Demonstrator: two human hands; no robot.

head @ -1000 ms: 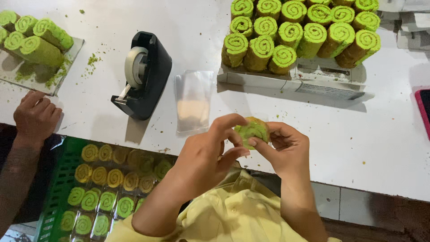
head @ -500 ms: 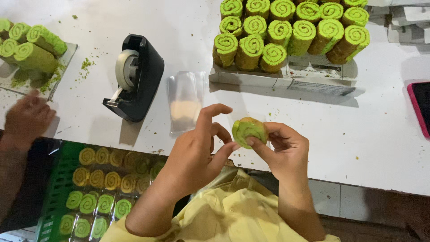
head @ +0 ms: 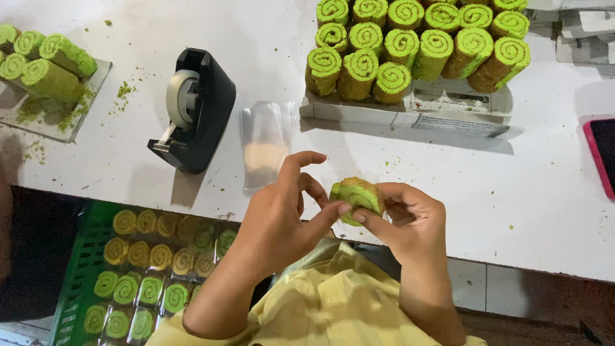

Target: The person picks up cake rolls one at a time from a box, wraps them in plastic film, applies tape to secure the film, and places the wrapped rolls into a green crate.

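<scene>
While it is pinched between the curled fingers of the right hand (head: 410, 224) and the thumb and forefinger tip of the left hand (head: 282, 218), whose other fingers are spread open, a green swirl roll slice (head: 357, 197) is held over the white table (head: 544, 211) near edge. Just beyond, an empty clear bag (head: 264, 146) lies flat beside a black tape dispenser (head: 192, 112); farther right, stacked rolls (head: 416, 45) rest on a white labelled tray (head: 448, 115).
</scene>
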